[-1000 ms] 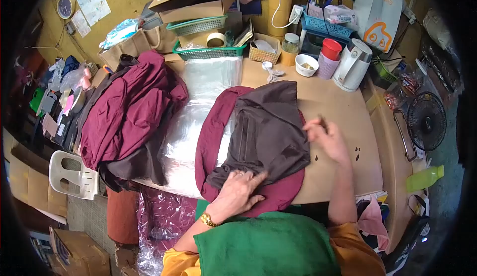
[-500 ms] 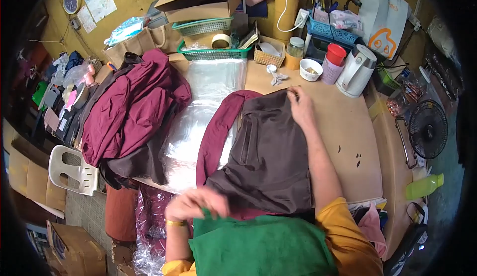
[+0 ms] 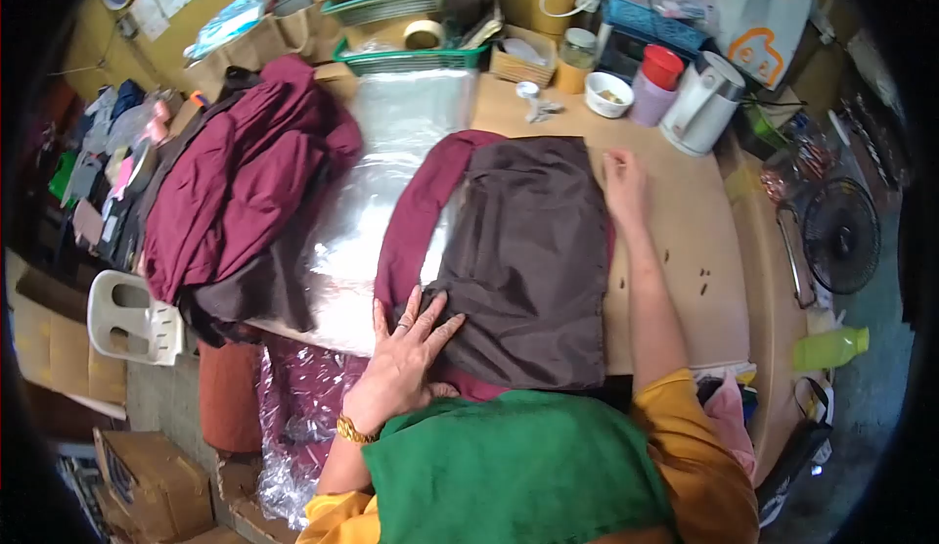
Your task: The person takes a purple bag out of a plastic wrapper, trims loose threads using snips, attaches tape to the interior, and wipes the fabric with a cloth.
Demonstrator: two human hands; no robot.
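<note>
A dark brown and maroon garment [image 3: 528, 260] lies folded on the table, its dark side up and a maroon sleeve [image 3: 416, 202] curving along its left edge. My left hand [image 3: 406, 353] rests with spread fingers on the garment's lower left corner. Beside the upper right edge is my right hand [image 3: 624, 184], its fingers curled together; whether they hold anything is too small to tell. Clear plastic bags [image 3: 381, 192] lie flat under the sleeve side. A heap of maroon and dark garments [image 3: 245, 172] sits at the left.
Along the back stand green baskets [image 3: 411, 58], a jar [image 3: 576, 60], a white bowl [image 3: 608, 95], a red cup [image 3: 662, 67] and a kettle [image 3: 702, 104]. At the right are a black fan [image 3: 841, 235] and a green bottle [image 3: 830, 348]. A white chair [image 3: 135, 319] stands left.
The dark cloth now lies flatter, with its right edge straighter. My left hand has come down onto its lower left corner. My right hand has moved off the top corner to the right edge.
</note>
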